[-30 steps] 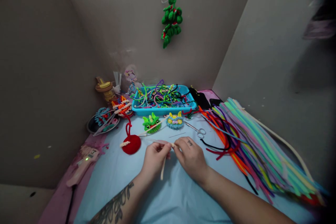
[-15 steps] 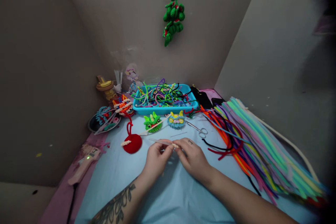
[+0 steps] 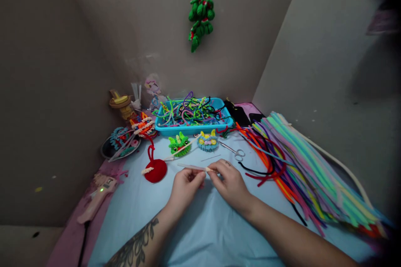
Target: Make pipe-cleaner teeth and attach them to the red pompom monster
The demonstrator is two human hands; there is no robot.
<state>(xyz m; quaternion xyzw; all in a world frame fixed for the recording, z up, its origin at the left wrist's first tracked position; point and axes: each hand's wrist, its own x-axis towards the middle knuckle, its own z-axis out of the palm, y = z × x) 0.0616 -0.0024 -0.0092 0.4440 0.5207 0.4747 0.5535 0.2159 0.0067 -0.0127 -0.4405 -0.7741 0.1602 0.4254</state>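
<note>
My left hand (image 3: 184, 187) pinches a thin whitish rod (image 3: 187, 166) that sticks out to the left; its exact kind is hard to make out. Closed beside it, my right hand (image 3: 231, 187) grips a small cream pipe cleaner piece (image 3: 208, 169) at the rod's right end. Whether that piece is wound around the rod is too small to tell. Just beyond the hands lie a thin straight needle-like stick (image 3: 210, 158), a green dragon-like head (image 3: 179, 145) and a blue and yellow head (image 3: 207, 142). To the left rests a red disc (image 3: 156, 171) with a cream twist on it.
Scissors (image 3: 233, 150) lie behind my right hand. A blue tray (image 3: 194, 129) of pipe cleaner scraps stands at the back. Long pipe cleaners (image 3: 307, 171) spread across the right. At left are a glue gun (image 3: 99, 198) and a metal bowl (image 3: 106, 150). A green ornament (image 3: 201, 14) hangs above.
The hands have drawn slightly apart, so more of the rod and its cream end shows. The whole view has shifted a little.
</note>
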